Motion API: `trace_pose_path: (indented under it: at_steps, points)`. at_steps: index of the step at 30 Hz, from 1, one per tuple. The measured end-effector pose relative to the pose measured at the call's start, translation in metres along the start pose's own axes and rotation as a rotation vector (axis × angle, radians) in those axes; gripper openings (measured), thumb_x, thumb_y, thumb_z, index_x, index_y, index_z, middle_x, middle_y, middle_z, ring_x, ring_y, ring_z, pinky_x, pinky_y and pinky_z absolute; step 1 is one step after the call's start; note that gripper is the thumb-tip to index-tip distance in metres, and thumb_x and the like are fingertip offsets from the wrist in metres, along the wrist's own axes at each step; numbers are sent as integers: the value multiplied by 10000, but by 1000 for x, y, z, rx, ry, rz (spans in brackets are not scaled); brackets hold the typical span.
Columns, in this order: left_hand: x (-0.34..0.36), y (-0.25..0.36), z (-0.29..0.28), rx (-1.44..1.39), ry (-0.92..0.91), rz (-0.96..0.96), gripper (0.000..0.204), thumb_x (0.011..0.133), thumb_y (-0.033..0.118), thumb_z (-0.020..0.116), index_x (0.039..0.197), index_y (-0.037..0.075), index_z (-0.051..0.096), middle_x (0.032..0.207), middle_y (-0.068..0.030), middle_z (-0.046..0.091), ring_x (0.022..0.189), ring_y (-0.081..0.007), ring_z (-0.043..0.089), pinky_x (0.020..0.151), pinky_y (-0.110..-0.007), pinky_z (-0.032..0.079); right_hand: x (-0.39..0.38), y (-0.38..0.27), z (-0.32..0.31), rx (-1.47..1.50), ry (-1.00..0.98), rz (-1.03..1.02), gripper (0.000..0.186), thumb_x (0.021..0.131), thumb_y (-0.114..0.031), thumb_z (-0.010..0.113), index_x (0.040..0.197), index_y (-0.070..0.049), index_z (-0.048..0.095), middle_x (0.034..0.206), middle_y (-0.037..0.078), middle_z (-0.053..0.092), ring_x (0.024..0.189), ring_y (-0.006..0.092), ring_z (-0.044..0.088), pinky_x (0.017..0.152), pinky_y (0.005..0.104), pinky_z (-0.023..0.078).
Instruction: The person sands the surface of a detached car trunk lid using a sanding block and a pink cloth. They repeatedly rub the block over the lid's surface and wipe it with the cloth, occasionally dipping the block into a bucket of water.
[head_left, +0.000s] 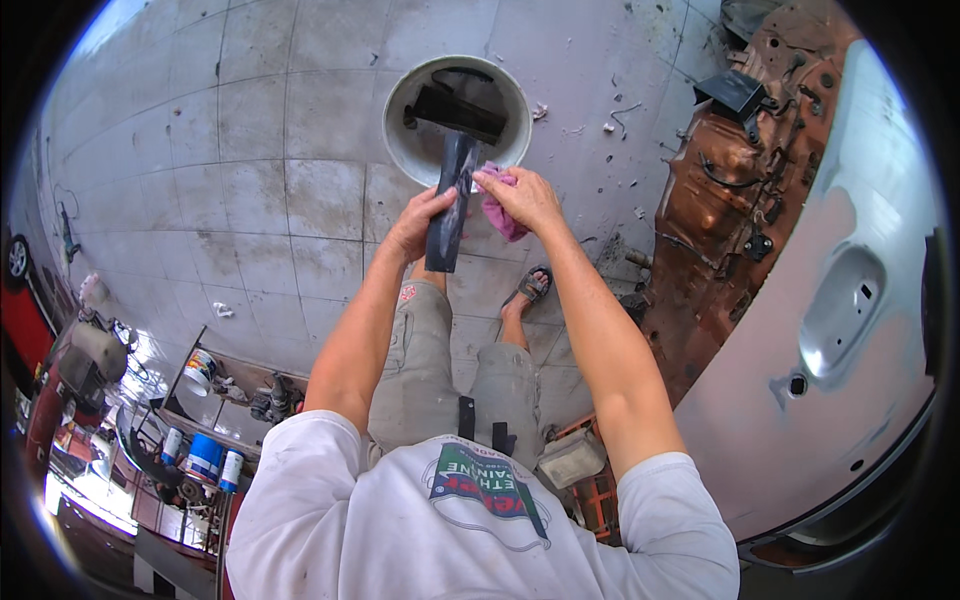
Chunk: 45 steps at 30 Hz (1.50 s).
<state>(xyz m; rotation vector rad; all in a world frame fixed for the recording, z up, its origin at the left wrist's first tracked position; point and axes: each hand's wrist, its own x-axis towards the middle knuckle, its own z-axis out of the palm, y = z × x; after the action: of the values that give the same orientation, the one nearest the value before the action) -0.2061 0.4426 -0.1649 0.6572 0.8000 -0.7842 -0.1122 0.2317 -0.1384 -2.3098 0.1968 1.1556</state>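
Note:
My left hand (418, 222) grips a long black trim piece (447, 232) by its edge, thumb on its face. The piece is tilted, its far end reaching over the near rim of a whitish bucket (392, 135). Pale smears mark its surface. Closed around a crumpled pink cloth (503, 218), my right hand (530, 200) is at the right edge of the trim piece, fingertips by its smeared part. Inside the bucket lies another dark, elongated piece (460, 112). What else the bucket holds is too dark to tell.
A large grey-pink car body panel (740, 440) stands at the right, beside a brown-painted metal body part (720, 220). At the lower left, a metal rack (200, 410) carries cans, including a blue one (205, 457). Small scraps litter the tiled floor (320, 190).

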Motion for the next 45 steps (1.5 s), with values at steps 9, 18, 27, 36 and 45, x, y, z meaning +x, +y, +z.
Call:
trace_pose_path:
  at_steps: [9, 18, 27, 36, 45]
  points:
    - [61, -4, -37, -139, 14, 79, 430, 1054, 300, 678, 1401, 63, 587, 1151, -85, 734, 970, -186, 752, 841, -345, 633, 63, 30, 54, 242, -80, 83, 874, 905, -783, 630, 1428, -83, 666, 1399, 266, 653, 1330, 404, 610, 1125, 450, 456]
    - [170, 5, -55, 961, 430, 528, 945, 823, 351, 886, 1640, 144, 458, 1253, -208, 651, 1161, -362, 665, 1015, -410, 555, 74, 32, 70, 903, -35, -12, 980, 996, -501, 749, 1712, -68, 240, 1730, 199, 337, 1593, 314, 322, 1270, 395, 287]
    - [333, -54, -86, 1769, 617, 322, 983, 847, 419, 806, 1688, 280, 318, 1585, -354, 316, 1399, -528, 492, 1054, -532, 525, 33, 92, 84, 1160, -232, 23, 744, 1052, -418, 685, 1668, -115, 400, 1607, 172, 532, 1360, 292, 618, 1100, 398, 504]
    - [300, 7, -86, 1358, 371, 309, 397, 870, 214, 745, 1203, -2, 720, 1054, -226, 745, 927, -382, 763, 819, -462, 621, 30, 91, 81, 1244, -210, 164, 687, 1071, -434, 646, 1647, -121, 439, 1579, 132, 554, 1357, 264, 593, 1062, 409, 510]
    - [5, 60, 65, 213, 130, 108, 497, 877, 157, 763, 1328, -12, 640, 999, -26, 692, 817, -115, 671, 738, -266, 549, 20, 25, 36, 1297, -244, 324, 984, 996, -687, 632, 1738, -216, 190, 1760, 104, 298, 1568, 286, 375, 1177, 530, 411]
